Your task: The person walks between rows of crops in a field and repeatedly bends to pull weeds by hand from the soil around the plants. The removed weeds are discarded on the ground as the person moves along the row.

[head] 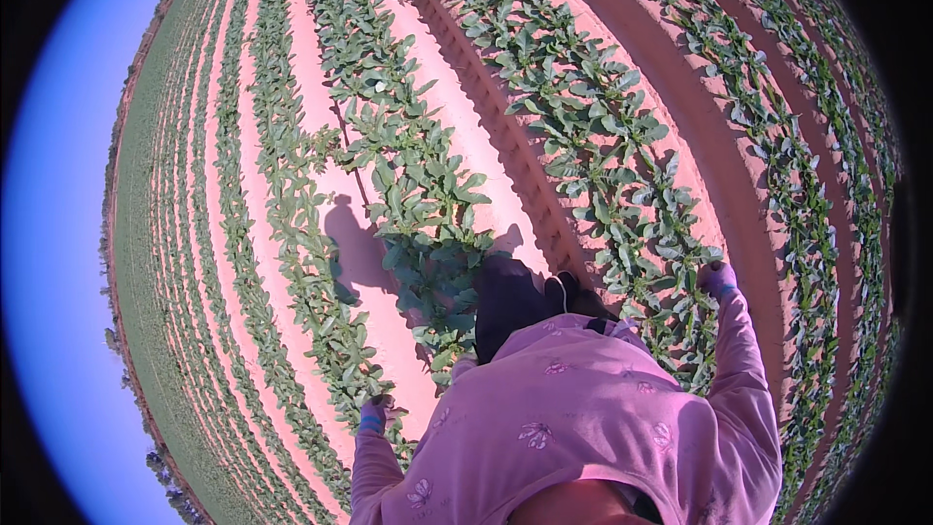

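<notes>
My left hand (378,408), in what looks like a dark glove with a blue cuff, is at the lower left, beside leafy green plants (348,372) of one crop row. Some of its fingers point to the right; whether they hold anything is too small to tell. On the right, my right hand (716,278), with a blue band at the wrist, is at the edge of another row of broad-leaved plants (674,233). Its fingers meet the leaves there, and their grip cannot be made out. Both arms are spread wide, in pink sleeves.
Long curving crop rows alternate with bare reddish soil. A furrow with tread-like marks (503,106) runs up from my dark shoes (572,292). My dark trouser leg (510,299) is against the plants of the middle row (437,270). Shadows fall on the soil at left. Trees edge the field.
</notes>
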Available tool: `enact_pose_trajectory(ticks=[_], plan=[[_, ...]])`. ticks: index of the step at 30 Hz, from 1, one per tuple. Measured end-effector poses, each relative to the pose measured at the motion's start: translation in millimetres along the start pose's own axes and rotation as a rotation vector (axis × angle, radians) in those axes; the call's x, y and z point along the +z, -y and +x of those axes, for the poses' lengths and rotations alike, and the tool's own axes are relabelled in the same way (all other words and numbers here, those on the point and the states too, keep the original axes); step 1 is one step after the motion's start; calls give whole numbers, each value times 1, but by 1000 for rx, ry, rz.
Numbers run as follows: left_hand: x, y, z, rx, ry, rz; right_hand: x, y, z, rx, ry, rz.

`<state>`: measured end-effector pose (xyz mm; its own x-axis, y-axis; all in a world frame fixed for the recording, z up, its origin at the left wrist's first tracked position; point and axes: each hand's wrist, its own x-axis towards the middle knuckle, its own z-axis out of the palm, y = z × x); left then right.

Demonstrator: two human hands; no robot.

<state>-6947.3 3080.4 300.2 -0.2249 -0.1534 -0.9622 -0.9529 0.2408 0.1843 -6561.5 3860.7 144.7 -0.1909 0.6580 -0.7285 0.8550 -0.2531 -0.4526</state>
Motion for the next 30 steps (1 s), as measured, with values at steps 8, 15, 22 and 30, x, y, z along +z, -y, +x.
enact_pose_trajectory(ticks=[8, 15, 22, 30], plan=[[45, -27, 77, -3, -179, 3, -9, 154, 28, 19, -104, 32], [120, -109, 82, -109, -246, 151, 43, 376, 84, -364, 5, -391], [113, -172, 80, -237, -395, 67, 29, 493, 148, -153, -106, -34], [133, -268, 131, 34, -204, -218, 98, 423, 158, -33, 148, -564]])
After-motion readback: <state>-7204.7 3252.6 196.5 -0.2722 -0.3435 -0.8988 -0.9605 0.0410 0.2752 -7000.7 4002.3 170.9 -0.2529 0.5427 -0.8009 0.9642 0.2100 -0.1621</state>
